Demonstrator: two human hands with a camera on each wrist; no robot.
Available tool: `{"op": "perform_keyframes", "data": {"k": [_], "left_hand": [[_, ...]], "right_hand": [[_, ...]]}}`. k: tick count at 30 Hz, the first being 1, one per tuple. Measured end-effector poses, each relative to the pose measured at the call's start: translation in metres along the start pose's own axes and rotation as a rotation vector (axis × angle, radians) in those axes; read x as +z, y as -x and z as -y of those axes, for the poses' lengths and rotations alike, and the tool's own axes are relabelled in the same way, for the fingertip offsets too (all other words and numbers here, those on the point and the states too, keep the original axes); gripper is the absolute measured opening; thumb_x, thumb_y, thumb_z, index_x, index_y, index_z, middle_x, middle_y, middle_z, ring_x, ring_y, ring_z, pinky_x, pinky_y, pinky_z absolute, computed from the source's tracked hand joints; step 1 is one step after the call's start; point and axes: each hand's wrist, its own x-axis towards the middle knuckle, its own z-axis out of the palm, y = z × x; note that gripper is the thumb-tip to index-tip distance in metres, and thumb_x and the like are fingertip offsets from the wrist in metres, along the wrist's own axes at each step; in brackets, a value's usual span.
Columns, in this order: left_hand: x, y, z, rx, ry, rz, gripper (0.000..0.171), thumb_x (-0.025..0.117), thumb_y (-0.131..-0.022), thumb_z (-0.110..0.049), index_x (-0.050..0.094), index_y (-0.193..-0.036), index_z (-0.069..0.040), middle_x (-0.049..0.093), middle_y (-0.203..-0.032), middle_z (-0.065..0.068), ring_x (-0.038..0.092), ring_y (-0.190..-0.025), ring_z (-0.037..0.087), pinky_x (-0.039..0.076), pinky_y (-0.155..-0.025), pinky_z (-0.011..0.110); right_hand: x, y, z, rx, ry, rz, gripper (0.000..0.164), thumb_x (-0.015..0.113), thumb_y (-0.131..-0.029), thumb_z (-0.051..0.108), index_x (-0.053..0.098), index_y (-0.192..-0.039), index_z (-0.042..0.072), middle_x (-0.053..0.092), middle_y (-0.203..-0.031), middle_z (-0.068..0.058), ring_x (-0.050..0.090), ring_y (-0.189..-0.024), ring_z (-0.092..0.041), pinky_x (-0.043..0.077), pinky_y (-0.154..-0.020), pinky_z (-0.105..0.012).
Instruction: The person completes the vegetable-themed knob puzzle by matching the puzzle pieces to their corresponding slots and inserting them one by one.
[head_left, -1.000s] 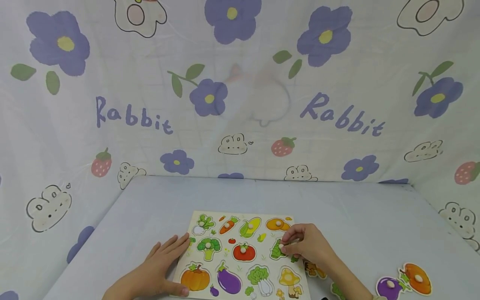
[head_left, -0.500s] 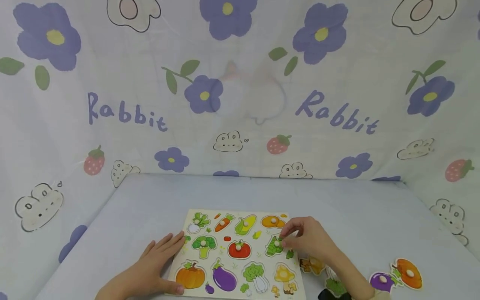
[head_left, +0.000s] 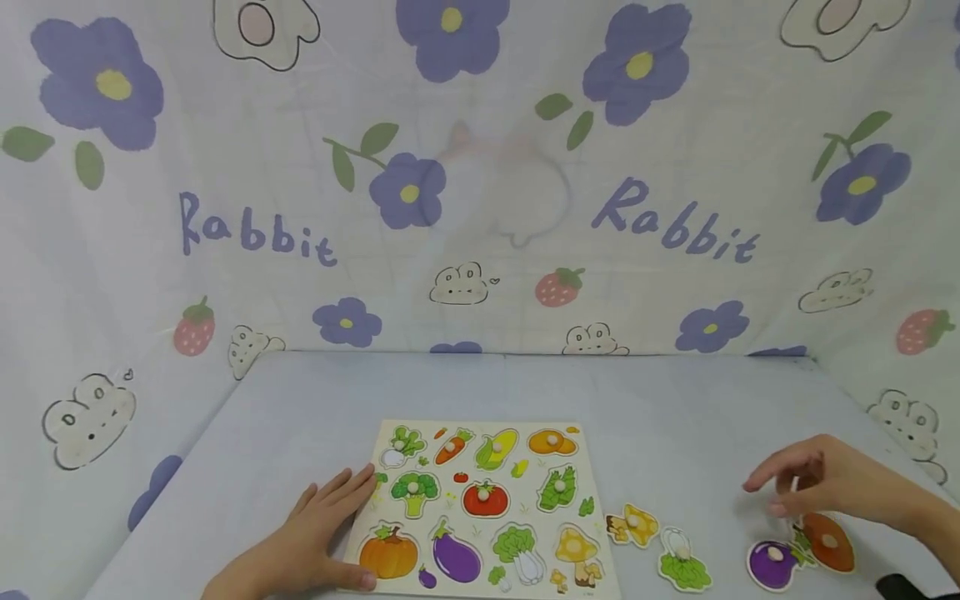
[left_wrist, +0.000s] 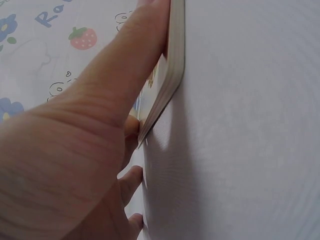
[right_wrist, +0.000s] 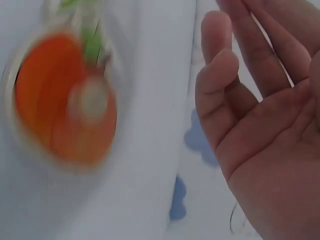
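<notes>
My left hand (head_left: 307,533) lies spread along the left side of a wooden vegetable puzzle board (head_left: 521,483), its thumb on the near left corner. In the left wrist view the thumb (left_wrist: 120,65) lies along the board's edge. At the right, my right hand (head_left: 847,487) hovers over a pumpkin puzzle piece (head_left: 832,546) with a round knob. Nothing is between its bent fingers and thumb. That pumpkin piece (right_wrist: 42,110) appears blurred and apart from the fingers in the right wrist view. An eggplant piece (head_left: 768,567) touches it on the left.
A mushroom piece (head_left: 637,525) and a leafy cabbage piece (head_left: 684,571) lie right of the board. Knobbed pieces, including a tomato (head_left: 495,504) and a green asparagus-like piece (head_left: 551,496), sit in the upper rows. Knobless pictures fill the bottom row. A printed curtain (head_left: 510,325) hangs behind the table.
My right hand has left the green asparagus-like piece, which stays in the board, and moved right to above the pumpkin piece. My left hand stays at the board's left edge.
</notes>
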Motion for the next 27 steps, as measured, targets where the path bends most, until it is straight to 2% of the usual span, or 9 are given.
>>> {"op": "perform_keyframes", "data": {"k": [4, 8, 14, 18, 23, 27], "left_hand": [[0.000, 0.003, 0.001, -0.013, 0.000, -0.003, 0.113, 0.080, -0.067, -0.062, 0.032, -0.154, -0.007, 0.020, -0.161, 0.009, 0.009, -0.146, 0.042, -0.003, -0.108, 0.071], [0.000, 0.006, 0.003, -0.011, -0.004, -0.004, 0.114, 0.081, -0.067, -0.061, 0.032, -0.154, -0.006, 0.021, -0.161, 0.010, 0.010, -0.145, 0.043, -0.002, -0.107, 0.072], [0.000, 0.005, 0.005, -0.022, -0.019, -0.001, 0.114, 0.079, -0.067, -0.064, 0.032, -0.154, -0.008, 0.020, -0.162, 0.008, 0.009, -0.146, 0.040, -0.003, -0.108, 0.071], [-0.001, 0.002, 0.005, -0.028, -0.031, -0.003, 0.114, 0.079, -0.067, -0.065, 0.032, -0.154, -0.009, 0.019, -0.162, 0.006, 0.009, -0.146, 0.039, -0.003, -0.109, 0.070], [-0.001, 0.000, 0.005, -0.014, -0.044, 0.001, 0.114, 0.077, -0.068, -0.066, 0.031, -0.155, -0.010, 0.019, -0.162, 0.005, 0.008, -0.147, 0.037, -0.003, -0.109, 0.069], [-0.001, 0.001, 0.006, -0.007, -0.048, 0.009, 0.113, 0.077, -0.068, -0.067, 0.031, -0.155, -0.010, 0.018, -0.162, 0.005, 0.008, -0.147, 0.037, -0.003, -0.110, 0.069]], "right_hand": [[-0.021, 0.022, -0.016, 0.032, -0.066, 0.053, 0.022, 0.064, -0.091, -0.004, 0.072, -0.111, -0.001, 0.070, -0.094, -0.017, 0.059, -0.069, -0.022, 0.051, -0.057, -0.027], [-0.029, 0.029, -0.027, 0.049, -0.117, 0.117, 0.023, 0.065, -0.089, -0.007, 0.072, -0.110, -0.002, 0.071, -0.098, -0.016, 0.059, -0.069, -0.023, 0.050, -0.057, -0.025], [-0.025, 0.027, -0.041, 0.089, -0.143, 0.154, 0.021, 0.071, -0.087, -0.004, 0.074, -0.107, -0.001, 0.072, -0.104, -0.013, 0.058, -0.069, -0.023, 0.043, -0.052, -0.025], [-0.023, 0.025, -0.048, 0.139, -0.187, 0.171, 0.020, 0.072, -0.085, -0.004, 0.072, -0.106, -0.004, 0.071, -0.103, -0.016, 0.058, -0.070, -0.024, 0.046, -0.057, -0.023], [-0.021, 0.029, -0.052, 0.188, -0.127, 0.163, 0.019, 0.077, -0.081, -0.003, 0.073, -0.099, -0.003, 0.070, -0.095, -0.015, 0.058, -0.067, -0.022, 0.047, -0.058, -0.022], [-0.022, 0.031, -0.056, 0.162, -0.146, 0.183, 0.019, 0.077, -0.079, -0.005, 0.071, -0.097, -0.003, 0.069, -0.094, -0.015, 0.057, -0.065, -0.023, 0.048, -0.057, -0.022]]}}
